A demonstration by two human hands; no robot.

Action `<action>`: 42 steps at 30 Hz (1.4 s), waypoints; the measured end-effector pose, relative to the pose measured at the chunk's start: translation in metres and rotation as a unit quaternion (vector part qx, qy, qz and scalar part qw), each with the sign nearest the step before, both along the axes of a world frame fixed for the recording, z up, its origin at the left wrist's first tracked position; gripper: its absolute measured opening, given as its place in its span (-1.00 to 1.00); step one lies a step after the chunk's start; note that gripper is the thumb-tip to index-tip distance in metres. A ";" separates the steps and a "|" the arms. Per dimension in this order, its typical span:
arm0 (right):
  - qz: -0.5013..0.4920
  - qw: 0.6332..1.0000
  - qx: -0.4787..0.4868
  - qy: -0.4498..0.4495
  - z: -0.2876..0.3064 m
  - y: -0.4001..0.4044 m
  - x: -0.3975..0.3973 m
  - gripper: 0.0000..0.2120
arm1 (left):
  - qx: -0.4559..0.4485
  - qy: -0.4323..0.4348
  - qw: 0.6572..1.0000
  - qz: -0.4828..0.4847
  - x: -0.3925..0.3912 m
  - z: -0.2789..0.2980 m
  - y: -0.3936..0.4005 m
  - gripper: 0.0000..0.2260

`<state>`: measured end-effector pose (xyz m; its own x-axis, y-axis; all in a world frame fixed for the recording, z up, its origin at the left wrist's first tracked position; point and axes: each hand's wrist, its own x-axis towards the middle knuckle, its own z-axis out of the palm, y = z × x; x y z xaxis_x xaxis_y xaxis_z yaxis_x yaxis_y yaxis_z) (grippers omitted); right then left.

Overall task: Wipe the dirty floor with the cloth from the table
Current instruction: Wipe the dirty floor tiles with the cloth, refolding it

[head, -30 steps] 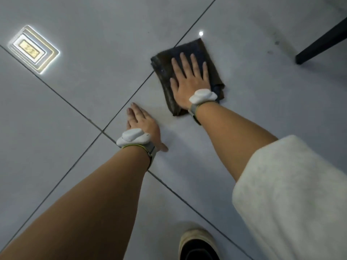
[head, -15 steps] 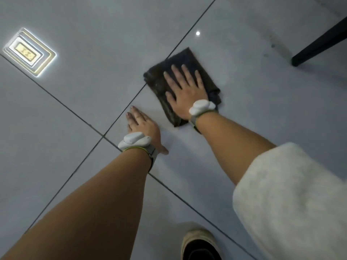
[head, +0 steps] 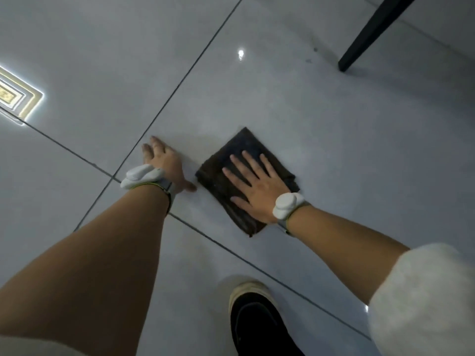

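At far left a bright ceiling-light reflection (head: 15, 96) glares off the grey tiled floor (head: 90, 60). The left hand (head: 164, 163) rests flat on the tile, fingers straight and together, just right of where two grout lines (head: 113, 176) cross. Just beside its thumb lies the dark folded cloth (head: 239, 150), flat on one tile and short of the grout line running below it. The right hand (head: 257, 186) presses on the cloth, fingers spread and straight. A black shoe (head: 257, 327) stands at the bottom edge. Bare tile stretches beyond the cloth to a black furniture leg (head: 365, 34) at upper right.
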<state>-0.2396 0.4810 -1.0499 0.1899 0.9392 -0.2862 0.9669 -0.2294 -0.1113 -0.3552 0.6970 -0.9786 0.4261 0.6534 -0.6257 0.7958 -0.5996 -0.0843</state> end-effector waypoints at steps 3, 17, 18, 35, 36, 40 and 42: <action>0.043 0.998 0.033 0.019 0.002 -0.046 -0.023 -0.36 | 0.045 -0.058 0.996 -0.044 0.007 0.009 -0.042 -0.40; -0.253 0.966 0.048 -0.004 0.001 -0.070 0.050 -0.35 | -0.047 -0.023 0.967 -0.248 0.065 -0.009 -0.102 0.23; -0.249 0.968 0.042 0.002 0.001 -0.058 0.063 -0.35 | -0.058 -0.006 0.966 -0.250 0.063 -0.010 -0.102 0.30; -0.193 0.980 0.044 -0.025 0.004 -0.113 0.080 -0.38 | -0.034 0.028 0.966 -0.256 0.075 -0.005 -0.110 0.41; -0.136 0.989 0.051 -0.014 0.003 -0.124 0.061 -0.38 | -0.031 0.031 0.965 -0.257 0.075 -0.004 -0.109 0.42; 0.031 0.996 0.075 0.032 0.005 -0.180 0.005 -0.41 | -0.020 0.056 0.960 -0.274 0.082 -0.003 -0.114 0.40; 0.070 0.994 0.077 0.046 0.001 -0.196 -0.002 -0.43 | -0.012 0.061 0.961 -0.271 0.083 -0.002 -0.117 0.38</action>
<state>-0.2418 0.2850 -1.0494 0.0336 0.9885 -0.1477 0.9723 -0.0665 -0.2241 -0.2720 0.5804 -0.9802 0.6224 0.3408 -0.7046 0.3511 -0.9261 -0.1378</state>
